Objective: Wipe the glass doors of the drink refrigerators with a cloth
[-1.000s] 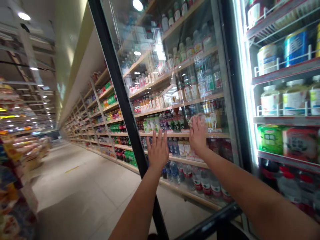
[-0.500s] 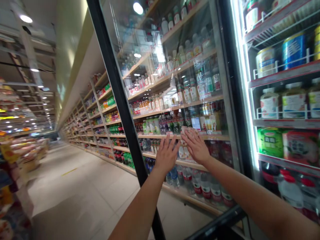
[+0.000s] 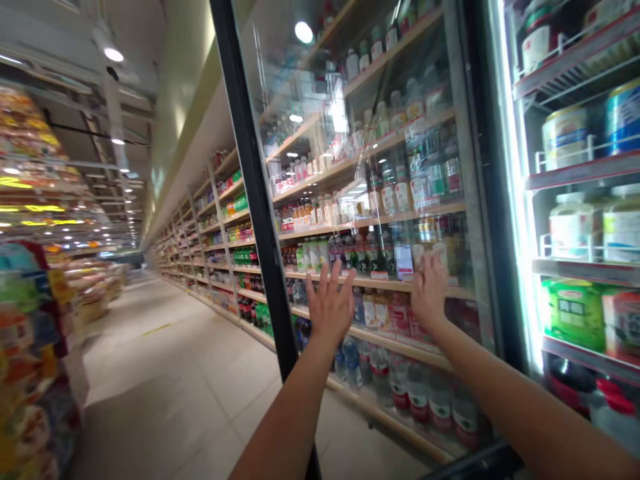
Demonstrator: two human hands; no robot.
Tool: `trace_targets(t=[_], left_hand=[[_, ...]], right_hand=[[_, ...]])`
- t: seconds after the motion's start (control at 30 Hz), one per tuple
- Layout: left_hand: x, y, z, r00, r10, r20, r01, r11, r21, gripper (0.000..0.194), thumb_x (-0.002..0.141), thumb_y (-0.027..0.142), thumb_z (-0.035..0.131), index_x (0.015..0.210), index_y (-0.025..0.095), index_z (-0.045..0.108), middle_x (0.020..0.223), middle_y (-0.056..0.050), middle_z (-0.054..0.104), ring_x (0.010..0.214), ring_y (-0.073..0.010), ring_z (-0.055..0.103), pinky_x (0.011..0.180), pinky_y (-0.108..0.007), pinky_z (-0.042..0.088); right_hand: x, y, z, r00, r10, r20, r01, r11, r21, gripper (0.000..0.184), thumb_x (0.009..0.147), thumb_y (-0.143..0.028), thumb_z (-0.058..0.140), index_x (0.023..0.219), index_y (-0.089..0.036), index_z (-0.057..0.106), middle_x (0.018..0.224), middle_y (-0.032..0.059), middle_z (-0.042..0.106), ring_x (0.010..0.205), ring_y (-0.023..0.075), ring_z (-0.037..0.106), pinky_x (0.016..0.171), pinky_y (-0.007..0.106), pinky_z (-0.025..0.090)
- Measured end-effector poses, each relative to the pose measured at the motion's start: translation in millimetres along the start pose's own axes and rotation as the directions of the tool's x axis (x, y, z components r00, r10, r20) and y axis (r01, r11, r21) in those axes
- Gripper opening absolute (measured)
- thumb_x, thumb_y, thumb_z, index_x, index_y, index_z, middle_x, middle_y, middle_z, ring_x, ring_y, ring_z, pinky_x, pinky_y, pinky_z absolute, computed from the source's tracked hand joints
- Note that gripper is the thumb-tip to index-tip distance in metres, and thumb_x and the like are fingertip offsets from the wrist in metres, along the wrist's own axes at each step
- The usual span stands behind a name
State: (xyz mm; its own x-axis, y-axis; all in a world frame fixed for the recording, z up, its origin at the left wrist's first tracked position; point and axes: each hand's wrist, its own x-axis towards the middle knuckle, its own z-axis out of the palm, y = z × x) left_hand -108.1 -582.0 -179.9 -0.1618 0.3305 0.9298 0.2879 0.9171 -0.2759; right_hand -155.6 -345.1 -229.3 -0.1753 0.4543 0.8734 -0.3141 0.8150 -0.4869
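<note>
A glass cooler door [image 3: 365, 87] in a dark frame stands swung out in front of me. My left hand [image 3: 330, 303] is raised at the glass, its fingers spread and nothing in them. To its right, my right hand [image 3: 430, 290] lies against the pane with fingers stretched upward, slightly blurred. A pale patch shows by the right fingertips; whether it is a reflection or something thin under them, I cannot tell. Rows of bottles show through and in the glass behind both hands.
On the right is the lit cooler [image 3: 537, 220] with cans, jars and a green pack [image 3: 573, 313] on wire-edged shelves. Long drink shelves [image 3: 213, 247] run away along the aisle floor [image 3: 190, 367]. Stacked colourful packages [image 3: 30, 360] stand at the left edge.
My right hand has slid right across the glass, away from my left hand, which stays nearly in place with fingers spread. The view has turned a little to the left.
</note>
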Motion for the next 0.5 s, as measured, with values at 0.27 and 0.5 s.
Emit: trace_targets(t=[0.27, 0.5], left_hand=[[8.8, -8.9, -17.4, 0.989, -0.15, -0.013, 0.151, 0.986, 0.065, 0.053, 0.096, 0.026, 0.054, 0.149, 0.028, 0.05, 0.165, -0.012, 0.031, 0.155, -0.0371, 0.019, 0.121, -0.07, 0.017], [41.6, -17.5, -33.5, 0.998, 0.048, 0.043, -0.05, 0.997, 0.065, 0.046, 0.098, 0.03, 0.049, 0.143, 0.028, 0.055, 0.161, -0.004, 0.04, 0.153, -0.0292, 0.027, 0.126, -0.062, 0.014]], right_hand=[[28.0, -34.2, -11.7, 0.749, -0.627, 0.215, 0.626, 0.776, 0.083, 0.053, 0.098, -0.023, 0.044, 0.151, -0.029, 0.046, 0.161, 0.005, 0.043, 0.153, 0.0235, 0.03, 0.126, 0.051, 0.024], [98.5, 1.0, 3.1, 0.992, 0.059, -0.115, -0.06, 0.998, -0.006, 0.062, 0.1, -0.036, 0.03, 0.153, -0.006, 0.042, 0.157, 0.027, 0.039, 0.147, 0.0438, 0.034, 0.119, 0.064, 0.027]])
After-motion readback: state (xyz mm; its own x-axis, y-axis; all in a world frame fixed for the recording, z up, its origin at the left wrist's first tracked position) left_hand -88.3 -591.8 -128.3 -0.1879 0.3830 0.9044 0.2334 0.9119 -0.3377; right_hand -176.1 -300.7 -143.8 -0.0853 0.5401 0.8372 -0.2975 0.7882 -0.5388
